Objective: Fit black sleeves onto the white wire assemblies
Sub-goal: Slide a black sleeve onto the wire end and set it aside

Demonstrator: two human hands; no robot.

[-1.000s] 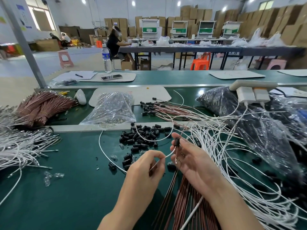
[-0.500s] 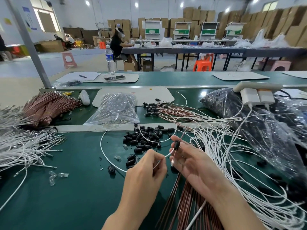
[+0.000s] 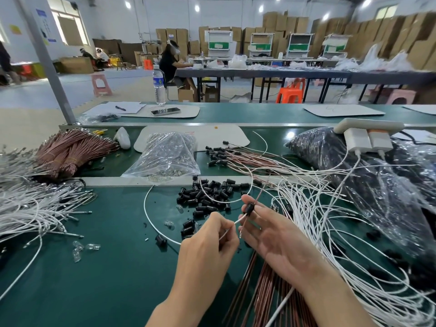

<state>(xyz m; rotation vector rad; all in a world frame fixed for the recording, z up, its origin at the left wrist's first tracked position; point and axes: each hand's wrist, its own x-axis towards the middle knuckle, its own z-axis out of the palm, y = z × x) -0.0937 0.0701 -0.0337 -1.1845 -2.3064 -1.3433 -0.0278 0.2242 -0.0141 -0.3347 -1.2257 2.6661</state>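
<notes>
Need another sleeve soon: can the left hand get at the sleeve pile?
Probably yes. The pile lies just beyond the left hand, only mat and stray sleeves between. But that hand pinches a wire running to the sleeve in the right hand, so it would need to let go first.

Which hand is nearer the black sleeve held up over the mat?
Right. The right hand pinches the black sleeve; the left hand pinches the white wire just below-left of it.

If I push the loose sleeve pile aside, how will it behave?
Likely to roll and scatter: the sleeves are short cylinders, and strays already lie apart on the mat. Probably light and rigid: small pieces, keeping their shape in the heap.
</notes>
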